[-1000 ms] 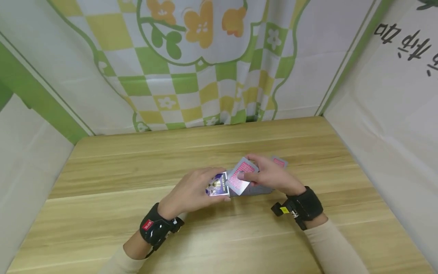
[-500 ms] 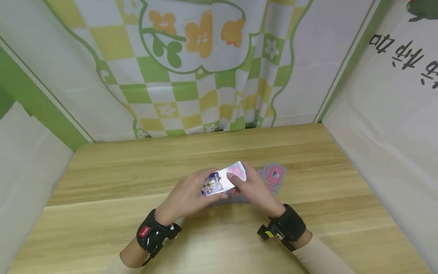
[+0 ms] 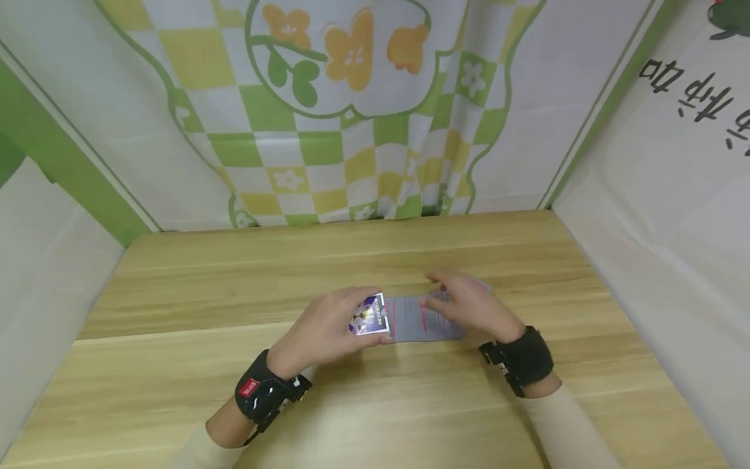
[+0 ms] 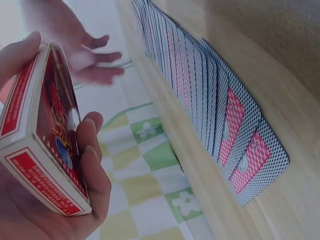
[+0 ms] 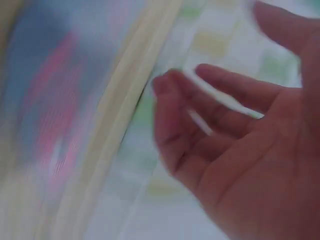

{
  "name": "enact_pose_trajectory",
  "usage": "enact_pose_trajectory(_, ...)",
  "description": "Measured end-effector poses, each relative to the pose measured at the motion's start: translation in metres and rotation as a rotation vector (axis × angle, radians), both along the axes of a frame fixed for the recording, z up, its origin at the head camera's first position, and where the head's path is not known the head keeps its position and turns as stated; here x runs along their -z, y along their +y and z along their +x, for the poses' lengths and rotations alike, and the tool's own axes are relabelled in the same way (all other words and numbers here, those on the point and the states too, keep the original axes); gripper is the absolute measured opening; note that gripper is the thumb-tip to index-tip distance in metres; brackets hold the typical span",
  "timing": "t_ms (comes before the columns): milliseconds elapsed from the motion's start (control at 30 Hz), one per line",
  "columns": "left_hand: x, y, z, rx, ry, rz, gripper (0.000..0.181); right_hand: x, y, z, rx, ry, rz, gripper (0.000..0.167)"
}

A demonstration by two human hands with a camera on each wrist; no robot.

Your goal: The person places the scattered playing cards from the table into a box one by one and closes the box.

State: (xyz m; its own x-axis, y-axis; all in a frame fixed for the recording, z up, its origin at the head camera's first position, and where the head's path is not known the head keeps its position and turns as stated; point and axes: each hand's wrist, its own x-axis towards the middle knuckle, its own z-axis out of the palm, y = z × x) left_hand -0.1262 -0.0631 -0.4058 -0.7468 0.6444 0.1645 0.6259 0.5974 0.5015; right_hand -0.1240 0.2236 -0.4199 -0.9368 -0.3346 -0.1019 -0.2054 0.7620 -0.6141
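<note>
My left hand point(image 3: 325, 329) grips a small playing-card box point(image 3: 370, 315) between thumb and fingers, above the table. In the left wrist view the box point(image 4: 56, 132) shows white and red sides and a dark picture on its face; whether cards are inside is hidden. A long overlapping row of playing cards point(image 3: 408, 320) lies face down on the table, grey-edged with pink-red backs. Over the right part of this row hovers my right hand point(image 3: 473, 305), fingers loosely bent. Nothing shows in its palm point(image 5: 250, 145) in the right wrist view.
The wooden table point(image 3: 193, 286) runs back to a checked green, yellow and white curtain point(image 3: 328, 156). Pale cloth walls stand on both sides, with black characters on the right wall point(image 3: 662, 215).
My right hand moved left with a card or cards to the box's open end, then came back right without them. The box stayed in my left hand.
</note>
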Motion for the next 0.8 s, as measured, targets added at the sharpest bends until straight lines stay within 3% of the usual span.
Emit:
enact_pose_trajectory(67,0.001,0.001,0.0,0.032,0.0,-0.001,0.075,0.008,0.027,-0.008,0.077,0.027,0.111,0.071)
enact_pose_trajectory(133,0.003,0.0,0.001,0.057,-0.01,0.005,0.072,0.018,0.048,-0.013,0.14,-0.007,0.197,0.082)
enact_pose_trajectory(267,0.006,-0.001,0.003,0.078,-0.03,0.023,0.071,0.031,0.07,-0.019,0.192,-0.073,0.235,0.092)
enact_pose_trajectory(500,0.007,-0.001,0.002,0.09,-0.047,0.022,0.073,0.03,0.08,-0.025,0.243,-0.076,0.154,0.068)
enact_pose_trajectory(800,0.004,0.003,-0.002,0.094,-0.05,-0.005,0.072,0.01,0.097,-0.021,0.138,-0.087,-0.036,0.024)
